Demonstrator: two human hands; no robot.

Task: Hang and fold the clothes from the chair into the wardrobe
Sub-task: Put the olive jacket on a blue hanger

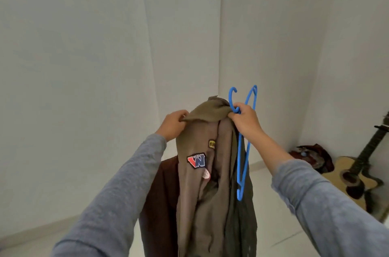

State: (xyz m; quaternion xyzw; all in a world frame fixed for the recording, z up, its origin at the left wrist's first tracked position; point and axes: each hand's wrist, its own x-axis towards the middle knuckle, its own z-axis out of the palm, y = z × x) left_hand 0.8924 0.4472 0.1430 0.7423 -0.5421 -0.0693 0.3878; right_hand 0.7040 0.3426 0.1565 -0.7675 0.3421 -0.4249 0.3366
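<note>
The left hand (173,123) pinches the olive jacket (202,183) at its top left edge, fingers curled into the cloth. The jacket hangs straight down between both hands, in front of a brown garment (156,193). The right hand (245,120) grips the jacket's top right together with the blue hanger (238,164). The hanger dangles on end just beside the cloth, so it probably needs turning level before it goes in.
</note>
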